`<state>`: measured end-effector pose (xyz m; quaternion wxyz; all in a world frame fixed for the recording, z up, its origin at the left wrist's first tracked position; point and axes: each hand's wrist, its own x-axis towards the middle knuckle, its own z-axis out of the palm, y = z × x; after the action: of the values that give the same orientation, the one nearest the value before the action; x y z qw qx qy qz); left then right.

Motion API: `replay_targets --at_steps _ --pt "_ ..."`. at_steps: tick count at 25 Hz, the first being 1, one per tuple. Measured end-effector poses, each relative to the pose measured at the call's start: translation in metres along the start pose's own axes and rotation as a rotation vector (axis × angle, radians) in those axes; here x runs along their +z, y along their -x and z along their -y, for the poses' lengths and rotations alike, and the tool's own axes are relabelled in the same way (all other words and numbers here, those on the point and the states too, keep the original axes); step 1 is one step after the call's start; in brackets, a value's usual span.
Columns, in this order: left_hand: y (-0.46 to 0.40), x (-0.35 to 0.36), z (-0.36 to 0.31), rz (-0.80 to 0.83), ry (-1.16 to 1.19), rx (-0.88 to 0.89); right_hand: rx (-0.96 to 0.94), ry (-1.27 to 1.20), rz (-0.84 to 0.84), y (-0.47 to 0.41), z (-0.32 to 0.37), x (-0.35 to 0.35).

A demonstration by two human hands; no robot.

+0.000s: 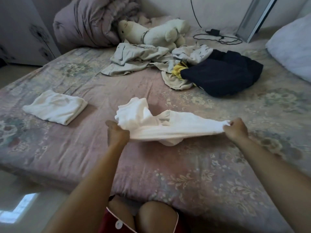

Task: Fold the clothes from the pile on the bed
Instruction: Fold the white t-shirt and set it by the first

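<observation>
Holding: left hand and right hand each pinch an edge of the white garment, stretched taut
Risk: bunched far end may crease the fold

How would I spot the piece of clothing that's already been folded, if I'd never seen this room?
Start from the bed with its pink flowered cover. On its left part, apart from the pile farther back, lies the folded white cloth. It is the only neat flat rectangle; the other white garment is stretched between the left hand and right hand.
</observation>
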<state>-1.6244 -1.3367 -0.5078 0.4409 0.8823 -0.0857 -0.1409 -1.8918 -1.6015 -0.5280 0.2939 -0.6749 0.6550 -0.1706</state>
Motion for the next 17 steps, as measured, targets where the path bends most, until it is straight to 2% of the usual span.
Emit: replay_targets --at_steps 2,3,5,6,8,9,10,13,15,17 --pt "0.019 0.004 0.025 0.263 -0.434 -0.115 -0.068 0.203 0.170 0.014 -0.010 0.007" --pt "0.027 0.005 0.035 0.333 -0.645 -0.120 -0.076 0.289 0.201 0.019 -0.012 0.012" --pt "0.038 0.007 0.034 0.296 -0.995 0.015 -0.081 0.516 0.128 0.028 0.001 0.016" --pt "0.040 0.008 0.026 0.228 -1.090 0.176 -0.144 0.598 0.096 0.032 0.013 0.018" --pt "0.029 0.015 0.008 0.065 -0.987 0.640 -0.390 0.588 0.170 0.035 0.041 0.028" --pt "0.021 0.022 -0.003 0.043 -0.913 0.830 -0.519 0.538 0.245 0.037 0.058 0.037" --pt "0.013 0.031 -0.013 0.128 -0.909 0.924 -0.623 0.500 0.306 0.036 0.074 0.047" --pt "-0.003 0.062 -0.022 0.385 -1.093 0.954 -0.725 0.425 0.405 0.026 0.114 0.084" --pt "-0.006 0.080 -0.009 0.452 -1.183 0.947 -0.692 0.465 0.461 0.013 0.131 0.105" --pt "-0.008 0.082 0.000 0.469 -1.140 0.934 -0.656 0.528 0.512 0.007 0.134 0.120"
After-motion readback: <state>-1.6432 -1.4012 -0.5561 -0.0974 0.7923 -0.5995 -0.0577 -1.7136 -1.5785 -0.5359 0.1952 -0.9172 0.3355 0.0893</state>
